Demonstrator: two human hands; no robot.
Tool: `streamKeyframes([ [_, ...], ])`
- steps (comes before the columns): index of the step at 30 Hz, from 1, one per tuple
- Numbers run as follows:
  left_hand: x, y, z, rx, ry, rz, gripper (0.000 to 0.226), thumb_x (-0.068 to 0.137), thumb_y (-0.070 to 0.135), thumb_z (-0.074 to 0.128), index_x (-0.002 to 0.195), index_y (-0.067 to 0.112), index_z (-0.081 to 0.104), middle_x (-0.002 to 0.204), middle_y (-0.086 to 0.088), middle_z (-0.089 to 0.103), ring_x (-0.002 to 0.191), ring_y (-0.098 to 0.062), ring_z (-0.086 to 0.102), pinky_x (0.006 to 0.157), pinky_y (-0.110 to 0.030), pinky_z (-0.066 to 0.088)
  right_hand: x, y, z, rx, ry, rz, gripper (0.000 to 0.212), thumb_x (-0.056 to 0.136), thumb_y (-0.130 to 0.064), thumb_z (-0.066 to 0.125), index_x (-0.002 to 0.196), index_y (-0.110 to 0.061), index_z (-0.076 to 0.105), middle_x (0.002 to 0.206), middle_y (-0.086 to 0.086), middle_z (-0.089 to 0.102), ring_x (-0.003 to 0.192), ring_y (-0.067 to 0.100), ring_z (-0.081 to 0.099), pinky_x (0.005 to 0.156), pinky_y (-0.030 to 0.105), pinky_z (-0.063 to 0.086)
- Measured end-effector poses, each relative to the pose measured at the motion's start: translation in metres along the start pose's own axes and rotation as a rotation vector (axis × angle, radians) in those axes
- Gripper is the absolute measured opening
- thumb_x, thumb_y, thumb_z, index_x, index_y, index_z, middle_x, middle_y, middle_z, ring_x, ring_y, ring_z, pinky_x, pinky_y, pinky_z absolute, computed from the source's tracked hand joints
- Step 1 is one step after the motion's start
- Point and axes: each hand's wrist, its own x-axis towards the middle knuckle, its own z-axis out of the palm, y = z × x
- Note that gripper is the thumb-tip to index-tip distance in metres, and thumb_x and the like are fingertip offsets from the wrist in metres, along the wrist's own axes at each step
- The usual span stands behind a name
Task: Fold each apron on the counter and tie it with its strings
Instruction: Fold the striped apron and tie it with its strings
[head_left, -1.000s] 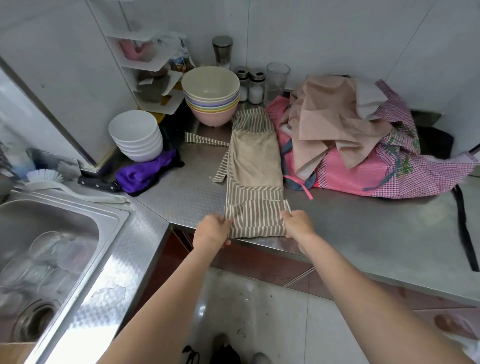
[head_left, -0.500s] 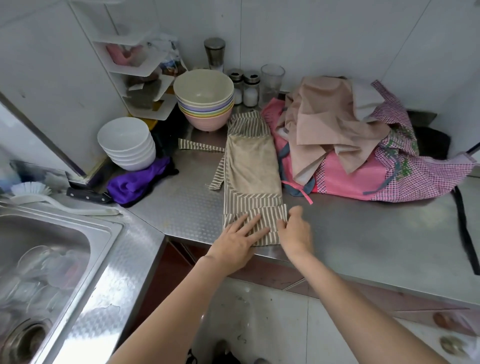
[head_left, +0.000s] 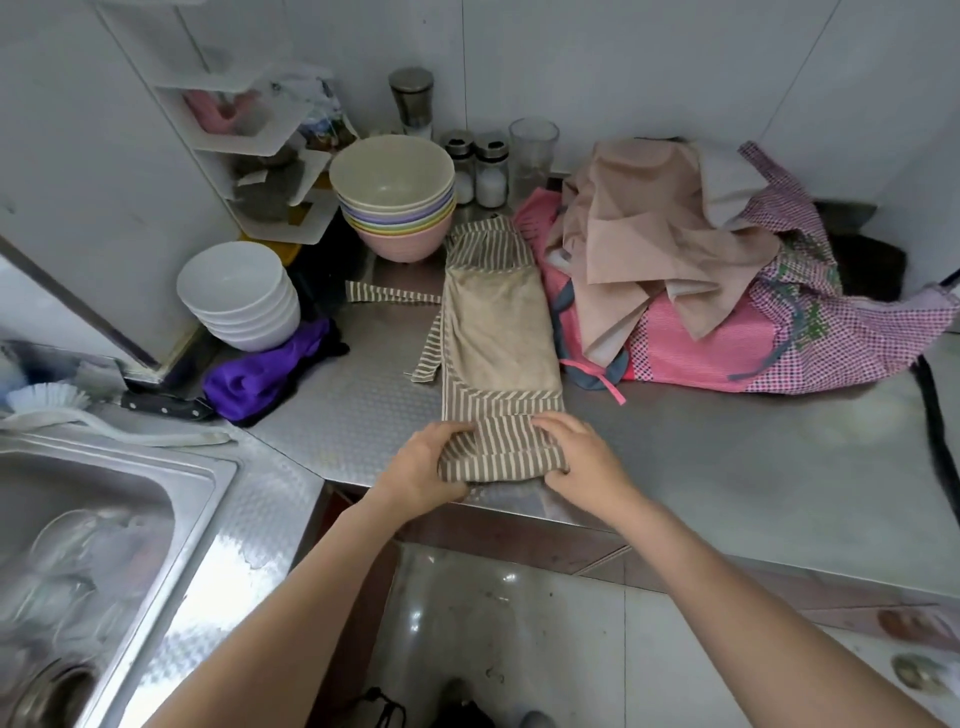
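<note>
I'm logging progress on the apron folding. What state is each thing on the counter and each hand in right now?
striped apron: folded into a long strip, near end rolled up
apron strings: loose, untied, lying to the left
left hand: grips the roll's left end
right hand: grips the roll's right end
apron pile: heaped, unfolded
glass: upright, looks empty
coloured bowls: stacked upright
white bowls: stacked upright

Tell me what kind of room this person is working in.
Most likely a small home kitchen: a steel sink set into a metal counter, stacked bowls near the wall, and shakers beside a glass in the corner.
</note>
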Motion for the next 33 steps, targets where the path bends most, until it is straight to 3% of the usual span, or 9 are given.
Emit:
streamKeyframes([
  [3, -0.003, 0.000, 0.002, -0.422, 0.173, -0.116, 0.044, 0.080, -0.004, 0.063, 0.119, 0.011, 0.050, 0.118, -0.002, 0.058, 0.116, -0.018, 0.054, 0.095, -0.015, 0.042, 0.007, 0.004, -0.013, 0.274, 0.066, 0.173, 0.036, 0.087, -0.006, 0.055, 0.121, -0.015, 0.062, 0.117, 0.001, 0.062, 0.108, 0.017, 0.056, 0.088, 0.025, 0.041],
  [7, -0.002, 0.015, 0.012, -0.772, 0.308, -0.248, 0.025, 0.092, 0.004, 0.052, 0.117, 0.006, 0.052, 0.113, -0.010, 0.062, 0.098, -0.018, 0.063, 0.082, -0.024, 0.055, 0.003, -0.001, -0.015, 0.452, 0.076, 0.277, 0.022, 0.091, -0.009, 0.053, 0.109, -0.009, 0.065, 0.095, 0.002, 0.064, 0.089, 0.014, 0.056, 0.075, 0.025, 0.038],
  [11, -0.003, 0.027, 0.018, -0.746, 0.305, -0.320, 0.014, 0.097, 0.012, 0.044, 0.104, 0.007, 0.056, 0.092, -0.005, 0.063, 0.056, 0.001, 0.064, 0.063, -0.021, 0.057, -0.007, -0.005, -0.013, 0.532, 0.093, 0.267, 0.014, 0.096, -0.014, 0.047, 0.097, -0.013, 0.062, 0.087, -0.002, 0.061, 0.080, 0.010, 0.053, 0.077, 0.029, 0.039],
  [15, -0.003, 0.031, 0.017, -0.685, 0.292, -0.382, 0.011, 0.097, 0.017, 0.046, 0.102, 0.011, 0.053, 0.099, -0.012, 0.062, 0.062, -0.017, 0.067, 0.075, -0.049, 0.057, -0.012, -0.014, -0.004, 0.442, 0.398, 0.173, 0.034, 0.097, -0.015, 0.048, 0.065, -0.024, 0.038, 0.059, -0.009, 0.038, 0.057, 0.005, 0.036, 0.057, 0.025, 0.027],
  [17, -0.002, 0.036, 0.013, -0.655, 0.281, -0.402, 0.011, 0.098, 0.019, 0.044, 0.105, 0.012, 0.050, 0.103, -0.012, 0.060, 0.067, -0.027, 0.067, 0.073, -0.050, 0.057, -0.014, -0.020, 0.000, 0.396, 0.508, 0.179, 0.027, 0.098, -0.019, 0.046, 0.071, -0.023, 0.046, 0.060, -0.009, 0.043, 0.058, 0.007, 0.041, 0.055, 0.020, 0.030],
  [22, -0.003, 0.041, 0.017, -0.721, 0.265, -0.466, 0.012, 0.099, 0.016, 0.041, 0.104, 0.008, 0.047, 0.100, -0.010, 0.049, 0.048, -0.003, 0.062, 0.066, -0.030, 0.057, -0.008, -0.026, -0.004, -0.012, 0.487, 0.167, 0.031, 0.101, -0.023, 0.035, 0.119, -0.010, 0.056, 0.087, 0.014, 0.066, 0.083, 0.033, 0.060, 0.065, 0.036, 0.041],
  [26, -0.006, 0.039, 0.028, -0.903, 0.293, -0.533, 0.020, 0.099, 0.012, 0.040, 0.116, 0.007, 0.050, 0.103, -0.009, 0.049, 0.088, -0.020, 0.056, 0.052, -0.018, 0.056, -0.004, -0.039, -0.012, -0.157, 0.525, -0.038, 0.026, 0.097, -0.011, 0.045, 0.117, -0.002, 0.059, 0.090, 0.020, 0.064, 0.089, 0.037, 0.055, 0.075, 0.041, 0.042],
  [30, -0.004, 0.038, 0.030, -0.778, 0.272, -0.556, 0.017, 0.098, 0.018, 0.044, 0.107, 0.006, 0.052, 0.108, -0.013, 0.054, 0.061, -0.014, 0.063, 0.069, -0.035, 0.059, 0.003, -0.034, -0.006, -0.076, 0.468, 0.173, 0.030, 0.101, -0.022, 0.035, 0.118, -0.006, 0.054, 0.093, 0.015, 0.066, 0.089, 0.033, 0.061, 0.062, 0.034, 0.037],
  [33, -0.005, 0.036, 0.025, -0.651, 0.222, -0.553, 0.014, 0.097, 0.020, 0.047, 0.098, 0.006, 0.050, 0.099, -0.012, 0.049, 0.058, -0.017, 0.059, 0.050, -0.024, 0.056, 0.003, -0.027, 0.001, -0.076, 0.417, 0.368, 0.030, 0.102, -0.023, 0.030, 0.115, -0.006, 0.051, 0.096, 0.019, 0.065, 0.091, 0.036, 0.061, 0.062, 0.032, 0.035],
])
